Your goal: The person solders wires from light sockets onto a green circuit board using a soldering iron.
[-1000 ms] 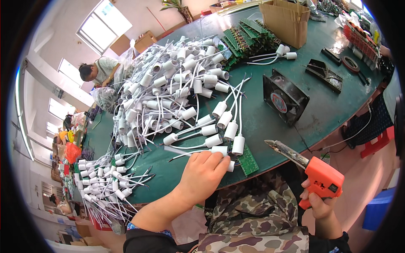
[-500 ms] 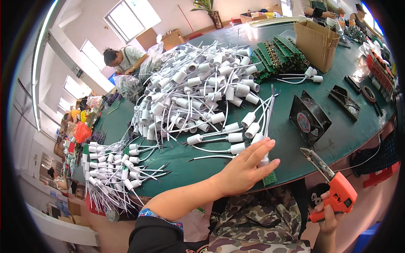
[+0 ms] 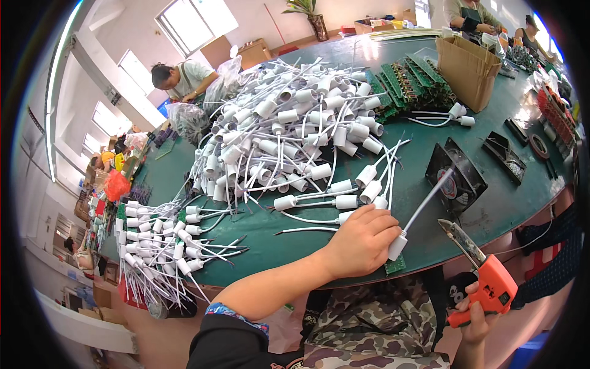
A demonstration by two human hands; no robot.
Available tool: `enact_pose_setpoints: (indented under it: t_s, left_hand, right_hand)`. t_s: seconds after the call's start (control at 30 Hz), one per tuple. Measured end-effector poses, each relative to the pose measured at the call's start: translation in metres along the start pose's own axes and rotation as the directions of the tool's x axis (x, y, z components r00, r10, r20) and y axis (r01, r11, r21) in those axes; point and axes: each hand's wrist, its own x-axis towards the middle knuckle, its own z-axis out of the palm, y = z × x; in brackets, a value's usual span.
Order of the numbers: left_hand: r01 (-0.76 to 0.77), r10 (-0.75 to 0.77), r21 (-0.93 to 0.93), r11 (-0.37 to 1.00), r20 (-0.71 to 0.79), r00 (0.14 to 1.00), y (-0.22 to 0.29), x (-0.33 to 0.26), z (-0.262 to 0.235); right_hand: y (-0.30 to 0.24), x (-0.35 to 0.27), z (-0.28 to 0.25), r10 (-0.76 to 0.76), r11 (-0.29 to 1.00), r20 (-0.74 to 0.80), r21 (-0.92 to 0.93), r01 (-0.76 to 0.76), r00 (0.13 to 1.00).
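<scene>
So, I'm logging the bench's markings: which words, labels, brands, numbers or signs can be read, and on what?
No text is legible enough to quote.
Orange soldering gun in the right hand: dark marks, too small to read.
Black cooling fan: round red-and-white hub label, blurred, partly behind a white wire.
Dark clothing beside the camouflage cloth: pale marks, blurred.

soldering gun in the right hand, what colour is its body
The soldering gun has a bright orange-red body, best seen in the head view.

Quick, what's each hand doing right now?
Left hand: closed, apparently holding a white wired socket.
Right hand: closed, holding a red soldering gun.
</scene>
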Motion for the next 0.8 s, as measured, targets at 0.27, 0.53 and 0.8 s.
enact_pose_setpoints:
  t_s: [0.27,0.53,0.8]
  left_hand:
    - [0.084,-0.082,0.048,0.995,-0.057,0.995,0.014,0.018,0.005]
    - [0.243,-0.231,0.237,0.941,-0.074,0.97,0.013,0.008,0.016]
    - [0.196,-0.182,0.049,0.979,-0.211,0.96,-0.02,0.014,-0.014]
  right_hand:
    - [0.001,0.0,0.001,-0.021,1.0,-0.032,0.003,0.021,0.999]
    - [-0.001,-0.001,0.002,-0.017,1.0,-0.032,-0.011,0.017,0.999]
    - [-0.003,-0.002,0.004,-0.028,0.999,-0.054,-0.031,0.026,0.998]
